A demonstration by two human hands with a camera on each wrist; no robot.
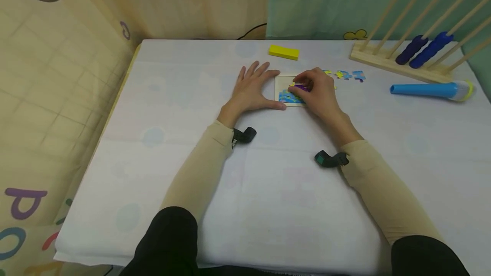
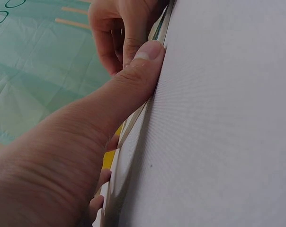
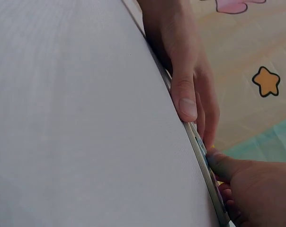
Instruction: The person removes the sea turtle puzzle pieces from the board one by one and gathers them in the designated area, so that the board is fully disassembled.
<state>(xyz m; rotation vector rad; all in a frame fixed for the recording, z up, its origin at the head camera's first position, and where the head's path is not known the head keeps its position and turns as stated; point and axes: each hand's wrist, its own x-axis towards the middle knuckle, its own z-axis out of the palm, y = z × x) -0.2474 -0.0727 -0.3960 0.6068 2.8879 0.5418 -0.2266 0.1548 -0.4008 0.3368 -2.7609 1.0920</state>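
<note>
A small jigsaw puzzle in a pale frame (image 1: pixel 281 83) lies flat on the table, its lower part filled with blue pieces (image 1: pixel 290 97). My left hand (image 1: pixel 251 90) spreads its fingers at the frame's left side, with the thumb touching the near-left corner; the left wrist view shows this thumb (image 2: pixel 147 54) along the edge. Over the right part of the frame, my right hand (image 1: pixel 320 95) pinches a purple and yellow puzzle piece (image 1: pixel 301 87) between thumb and fingers. That hand covers the puzzle's right side. In the right wrist view its fingertips are partly hidden.
Several loose puzzle pieces (image 1: pixel 346 75) lie to the right beyond my right hand. A yellow block (image 1: pixel 284 52) sits behind the puzzle. At the right are a blue toy microphone (image 1: pixel 423 90) and a wooden peg stand (image 1: pixel 400 64) with dark blue beads.
</note>
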